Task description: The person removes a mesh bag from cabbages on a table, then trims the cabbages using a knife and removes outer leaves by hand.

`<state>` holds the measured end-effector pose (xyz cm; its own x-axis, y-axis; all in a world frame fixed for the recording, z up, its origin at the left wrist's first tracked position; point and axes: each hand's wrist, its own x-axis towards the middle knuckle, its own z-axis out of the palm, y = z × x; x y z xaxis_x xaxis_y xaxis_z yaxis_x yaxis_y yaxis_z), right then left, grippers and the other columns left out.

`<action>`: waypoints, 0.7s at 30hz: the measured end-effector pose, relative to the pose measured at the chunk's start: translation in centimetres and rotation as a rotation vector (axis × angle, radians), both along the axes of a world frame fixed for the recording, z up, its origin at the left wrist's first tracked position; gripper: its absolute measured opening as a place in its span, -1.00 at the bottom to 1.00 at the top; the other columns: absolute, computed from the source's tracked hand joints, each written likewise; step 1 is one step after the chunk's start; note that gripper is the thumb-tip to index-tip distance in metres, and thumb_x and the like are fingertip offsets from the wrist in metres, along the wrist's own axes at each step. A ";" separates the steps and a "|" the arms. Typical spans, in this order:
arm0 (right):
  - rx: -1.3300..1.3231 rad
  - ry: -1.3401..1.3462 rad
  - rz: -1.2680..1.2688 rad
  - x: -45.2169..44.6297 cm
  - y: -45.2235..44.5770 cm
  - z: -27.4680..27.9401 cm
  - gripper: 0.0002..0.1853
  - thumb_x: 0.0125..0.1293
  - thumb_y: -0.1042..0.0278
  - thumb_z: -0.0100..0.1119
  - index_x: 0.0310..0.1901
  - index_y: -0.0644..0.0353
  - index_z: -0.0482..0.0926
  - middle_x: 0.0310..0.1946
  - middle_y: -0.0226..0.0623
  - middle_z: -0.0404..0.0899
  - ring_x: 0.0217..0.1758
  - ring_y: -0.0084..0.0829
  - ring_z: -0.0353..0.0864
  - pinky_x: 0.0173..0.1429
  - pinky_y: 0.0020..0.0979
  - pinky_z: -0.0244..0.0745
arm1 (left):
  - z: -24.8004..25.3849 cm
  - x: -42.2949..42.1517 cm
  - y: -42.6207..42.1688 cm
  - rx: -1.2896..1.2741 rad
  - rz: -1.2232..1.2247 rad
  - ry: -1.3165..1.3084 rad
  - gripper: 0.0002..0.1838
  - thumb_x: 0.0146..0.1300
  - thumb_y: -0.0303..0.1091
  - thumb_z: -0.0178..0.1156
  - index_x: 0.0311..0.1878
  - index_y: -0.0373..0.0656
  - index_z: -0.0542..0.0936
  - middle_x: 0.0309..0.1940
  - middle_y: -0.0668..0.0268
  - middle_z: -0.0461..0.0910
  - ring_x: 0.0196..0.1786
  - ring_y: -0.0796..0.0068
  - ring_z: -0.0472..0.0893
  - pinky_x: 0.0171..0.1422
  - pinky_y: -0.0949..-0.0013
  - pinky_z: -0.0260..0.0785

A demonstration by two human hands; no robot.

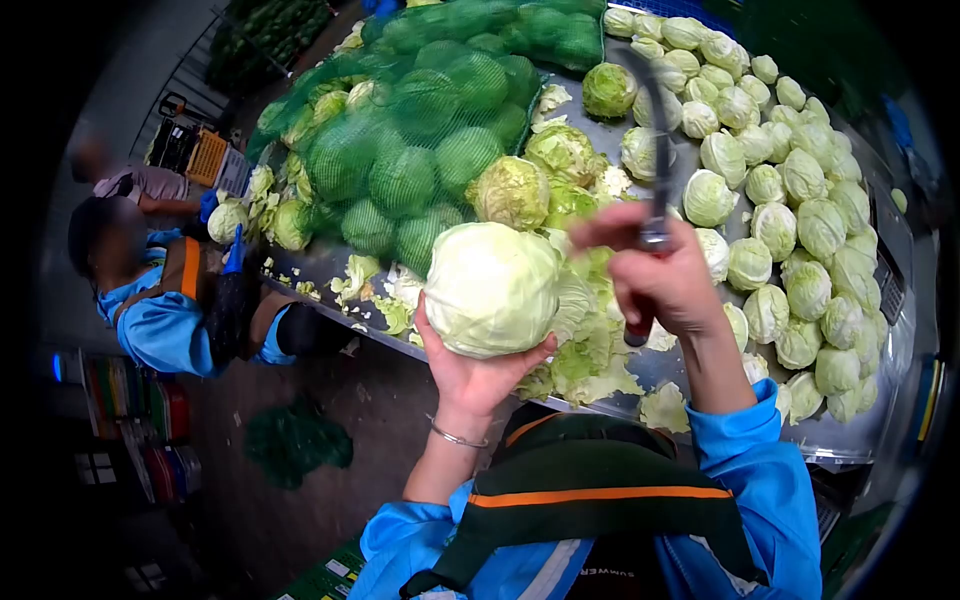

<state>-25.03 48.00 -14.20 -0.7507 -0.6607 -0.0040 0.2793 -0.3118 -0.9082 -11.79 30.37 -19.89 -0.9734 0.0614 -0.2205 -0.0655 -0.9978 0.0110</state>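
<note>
My left hand (465, 375) holds a pale, trimmed cabbage (492, 290) from below, thumb on its right side and fingers on its left. To the right of it, my right hand (660, 270) is closed round the dark handle of a curved knife (655, 150). The blade points up and away, blurred by motion and apart from the cabbage. Loose cabbage leaves (595, 360) lie on the table under and beside both hands. Just beyond the held cabbage sit several untrimmed heads (512, 192) with yellowed outer leaves.
Green net sacks (410, 150) full of cabbages cover the table's far left. Rows of trimmed cabbages (800, 235) fill its right side. At the left edge a co-worker (165, 300) in blue stands, with another person behind. Green netting (295, 440) lies on the floor.
</note>
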 end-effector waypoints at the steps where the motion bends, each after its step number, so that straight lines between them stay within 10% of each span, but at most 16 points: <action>1: 0.073 0.119 0.002 0.2 -0.9 -0.4 -0.61 0.12 0.36 0.33 -0.02 0.27 0.52 -0.32 -0.19 0.64 -0.62 -0.70 0.46 -0.63 -0.65 0.35 | 0.3 0.0 0.2 -0.008 -0.006 -0.013 -0.18 0.10 0.44 -0.09 0.38 0.23 0.20 0.38 0.26 0.16 0.35 0.07 0.21 0.30 -0.25 0.11; 4: 0.407 0.083 0.088 0.1 -2.1 0.2 -0.67 0.12 0.42 0.31 -0.07 0.21 0.50 -0.06 -0.14 0.61 -0.65 -0.68 0.44 -0.60 -0.66 0.33 | 2.5 -0.9 1.6 0.150 -0.011 -0.088 -0.20 0.13 0.42 -0.11 0.37 0.22 0.21 0.37 0.27 0.18 0.34 0.06 0.22 0.32 -0.18 0.09; 14: -0.087 -0.197 -0.177 2.3 -0.1 -1.1 -0.84 0.21 0.42 0.26 -0.30 0.27 0.47 -0.39 -0.07 0.66 -0.57 -0.53 0.60 -0.57 -0.61 0.43 | 1.9 -0.5 1.9 0.015 0.181 -0.116 -0.28 0.14 0.27 0.06 0.34 0.18 0.28 0.34 0.29 0.22 0.34 0.08 0.19 0.38 -0.13 -0.02; 17: 0.147 0.412 -0.085 1.6 -0.5 -0.9 -0.72 0.12 0.39 0.33 -0.16 0.27 0.51 -0.15 -0.09 0.63 -0.08 -0.23 0.64 -0.02 -0.33 0.54 | 1.7 -0.4 1.7 -0.043 0.219 -0.143 -0.27 0.14 0.27 0.08 0.34 0.18 0.27 0.35 0.28 0.21 0.34 0.11 0.21 0.38 -0.09 0.01; 21: 0.194 0.801 -0.249 3.1 -3.3 -2.5 -0.67 0.04 0.47 0.38 -0.10 0.21 0.59 -0.03 -0.16 0.60 0.17 -0.20 0.51 0.18 -0.31 0.45 | 2.5 -1.2 2.7 -0.256 0.298 -0.151 -0.27 0.14 0.28 0.09 0.34 0.17 0.28 0.35 0.27 0.21 0.34 0.12 0.22 0.37 -0.06 0.05</action>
